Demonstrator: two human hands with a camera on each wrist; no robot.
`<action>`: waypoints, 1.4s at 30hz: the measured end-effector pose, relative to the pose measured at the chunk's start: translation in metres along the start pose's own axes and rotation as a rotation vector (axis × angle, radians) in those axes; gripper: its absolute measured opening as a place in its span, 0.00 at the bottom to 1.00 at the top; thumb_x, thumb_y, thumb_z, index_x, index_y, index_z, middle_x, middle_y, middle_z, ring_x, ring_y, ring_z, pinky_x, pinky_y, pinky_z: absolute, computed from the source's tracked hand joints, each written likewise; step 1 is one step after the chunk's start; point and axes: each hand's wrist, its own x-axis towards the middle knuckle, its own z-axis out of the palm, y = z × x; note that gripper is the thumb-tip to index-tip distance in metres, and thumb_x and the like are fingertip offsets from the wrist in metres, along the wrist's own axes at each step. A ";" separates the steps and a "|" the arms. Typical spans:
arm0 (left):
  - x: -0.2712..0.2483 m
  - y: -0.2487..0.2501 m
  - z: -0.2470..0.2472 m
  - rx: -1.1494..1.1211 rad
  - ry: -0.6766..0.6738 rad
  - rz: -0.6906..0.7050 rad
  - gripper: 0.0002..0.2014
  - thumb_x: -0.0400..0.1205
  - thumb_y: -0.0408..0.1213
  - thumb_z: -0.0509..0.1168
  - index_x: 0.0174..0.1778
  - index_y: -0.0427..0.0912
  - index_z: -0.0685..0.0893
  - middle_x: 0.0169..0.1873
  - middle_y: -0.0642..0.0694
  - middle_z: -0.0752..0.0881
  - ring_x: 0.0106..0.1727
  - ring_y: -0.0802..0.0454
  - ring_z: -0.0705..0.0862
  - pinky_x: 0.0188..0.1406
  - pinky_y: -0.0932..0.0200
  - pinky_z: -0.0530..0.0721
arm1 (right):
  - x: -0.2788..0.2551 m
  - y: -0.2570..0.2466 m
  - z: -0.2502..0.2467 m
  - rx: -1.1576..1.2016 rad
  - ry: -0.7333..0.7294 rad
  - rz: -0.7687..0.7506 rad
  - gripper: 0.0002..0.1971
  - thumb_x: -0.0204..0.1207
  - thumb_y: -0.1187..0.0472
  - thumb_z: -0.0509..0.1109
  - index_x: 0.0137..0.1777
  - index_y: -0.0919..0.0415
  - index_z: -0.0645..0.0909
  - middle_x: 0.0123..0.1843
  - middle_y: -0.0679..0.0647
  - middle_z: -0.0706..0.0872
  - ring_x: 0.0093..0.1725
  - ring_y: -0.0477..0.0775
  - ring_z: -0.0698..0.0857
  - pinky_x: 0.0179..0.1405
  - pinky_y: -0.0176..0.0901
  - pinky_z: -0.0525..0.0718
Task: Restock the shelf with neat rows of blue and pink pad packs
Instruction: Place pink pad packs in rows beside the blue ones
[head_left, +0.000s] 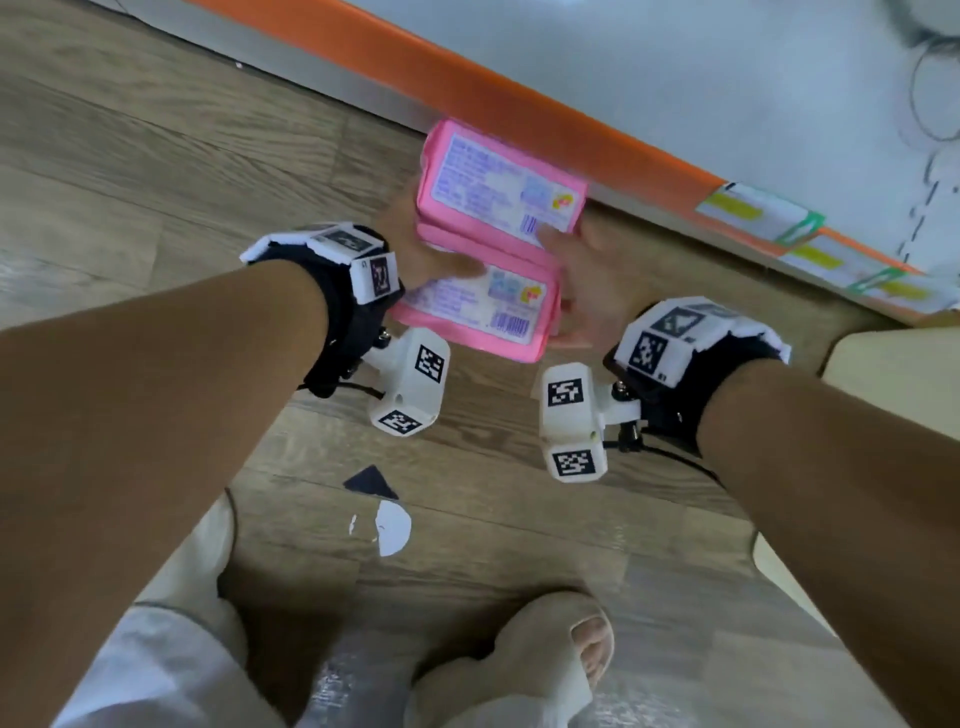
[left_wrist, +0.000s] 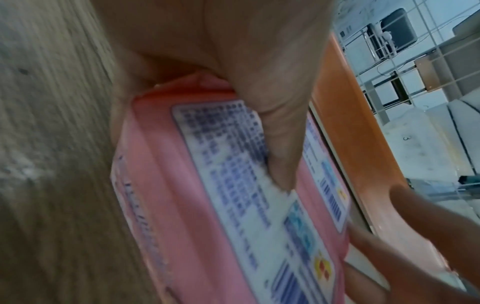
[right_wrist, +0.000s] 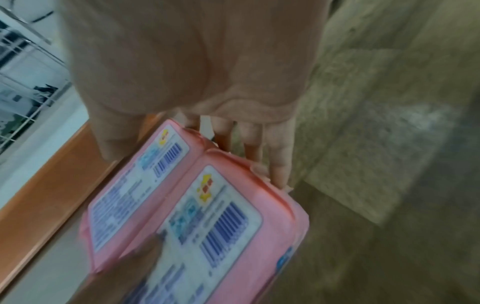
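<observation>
Two pink pad packs lie side by side, label up, held off the floor between my hands. The far pack (head_left: 498, 179) (right_wrist: 130, 195) points toward the shelf's orange edge (head_left: 519, 104). The near pack (head_left: 478, 312) (left_wrist: 228, 205) (right_wrist: 221, 216) touches it along one long side. My left hand (head_left: 441, 260) grips the left ends, its thumb (left_wrist: 275, 133) pressed on top at the seam. My right hand (head_left: 576, 270) grips the right ends, thumb on the far pack and fingers (right_wrist: 275, 164) curled under. No blue pack is in view.
The white shelf board (head_left: 727, 78) runs diagonally across the top, with price labels (head_left: 758, 215) on its front strip. Wood floor lies below. A beige box (head_left: 893, 364) stands at the right. My knees and a sandalled foot (head_left: 550, 654) are at the bottom, with paper scraps (head_left: 389, 525) ahead.
</observation>
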 end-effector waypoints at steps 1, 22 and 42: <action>-0.006 -0.003 -0.004 0.008 -0.039 -0.022 0.29 0.69 0.29 0.76 0.66 0.41 0.76 0.56 0.53 0.83 0.50 0.71 0.81 0.43 0.77 0.80 | -0.007 0.010 0.004 0.030 -0.017 0.044 0.14 0.80 0.54 0.64 0.65 0.47 0.71 0.52 0.50 0.87 0.40 0.49 0.91 0.32 0.51 0.88; -0.102 -0.061 0.026 1.263 -0.092 0.209 0.46 0.74 0.50 0.67 0.81 0.48 0.45 0.82 0.38 0.44 0.82 0.39 0.45 0.77 0.37 0.43 | 0.016 0.023 0.034 -1.584 0.082 -0.466 0.52 0.68 0.49 0.75 0.80 0.37 0.38 0.71 0.63 0.63 0.68 0.66 0.66 0.59 0.54 0.74; -0.366 0.298 -0.120 0.929 -0.017 0.105 0.48 0.56 0.66 0.72 0.72 0.51 0.74 0.65 0.43 0.78 0.66 0.37 0.70 0.55 0.47 0.64 | -0.418 -0.150 0.029 -1.112 0.187 -0.331 0.50 0.60 0.51 0.79 0.81 0.44 0.55 0.69 0.63 0.70 0.72 0.63 0.68 0.71 0.46 0.64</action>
